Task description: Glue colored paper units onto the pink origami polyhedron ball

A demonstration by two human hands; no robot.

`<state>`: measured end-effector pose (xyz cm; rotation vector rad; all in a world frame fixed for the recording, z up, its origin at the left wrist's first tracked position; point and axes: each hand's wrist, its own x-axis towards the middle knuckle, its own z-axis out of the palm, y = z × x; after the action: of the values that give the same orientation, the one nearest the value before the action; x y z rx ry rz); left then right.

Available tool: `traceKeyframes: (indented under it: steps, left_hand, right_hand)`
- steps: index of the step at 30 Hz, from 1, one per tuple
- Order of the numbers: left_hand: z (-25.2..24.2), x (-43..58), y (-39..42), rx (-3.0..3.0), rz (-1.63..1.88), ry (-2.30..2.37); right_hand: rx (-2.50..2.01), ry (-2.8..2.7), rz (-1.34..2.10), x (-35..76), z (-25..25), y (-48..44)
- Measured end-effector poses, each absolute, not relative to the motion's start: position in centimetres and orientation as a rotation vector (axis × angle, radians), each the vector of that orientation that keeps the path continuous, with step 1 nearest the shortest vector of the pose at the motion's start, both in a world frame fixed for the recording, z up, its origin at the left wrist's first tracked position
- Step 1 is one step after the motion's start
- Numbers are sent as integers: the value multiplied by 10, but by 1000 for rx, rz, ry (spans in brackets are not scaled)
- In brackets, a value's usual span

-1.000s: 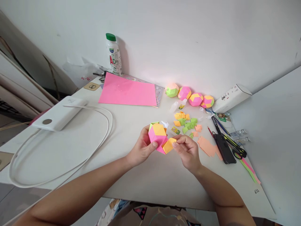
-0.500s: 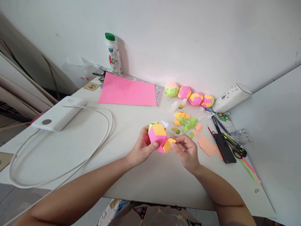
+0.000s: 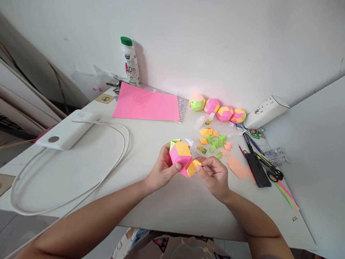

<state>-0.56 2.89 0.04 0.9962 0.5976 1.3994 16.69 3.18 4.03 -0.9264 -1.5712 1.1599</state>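
Observation:
My left hand (image 3: 163, 169) is closed around a folded paper ball (image 3: 180, 158) with pink, orange and green faces, its thumb pressed on a pink side. A folded orange paper piece (image 3: 192, 169) sits at the ball's lower right side. My right hand (image 3: 214, 174) pinches the outer edge of that piece between thumb and fingers. Whether the piece is fixed to the ball I cannot tell. Just behind the ball lies a small glue bottle (image 3: 199, 148) with a white nozzle. Folded green paper pieces (image 3: 217, 142) and orange ones (image 3: 208, 132) are scattered beyond my right hand.
Several finished paper balls (image 3: 211, 106) line the wall. Pink paper (image 3: 147, 104) lies at the back left near a white bottle (image 3: 130, 63). A power bank (image 3: 67, 131) with a looped cable is on the left; a black phone (image 3: 258, 171) and scissors (image 3: 275, 175) are on the right.
Almost nothing differs. My right hand has shifted very slightly, still pinching the orange piece, while my left hand keeps the ball in the same place.

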Motion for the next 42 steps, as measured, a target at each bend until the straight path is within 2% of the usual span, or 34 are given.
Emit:
traceKeyframes:
  steps: [16, 42]
  left_hand:
    - [-1, -7, 28, 1021, 1386, 611]
    - [-2, -8, 29, 1117, 1387, 610]
  right_hand:
    - [-1001, -1479, 1370, 168, 43, 36]
    - [-850, -1538, 1371, 169, 43, 34]
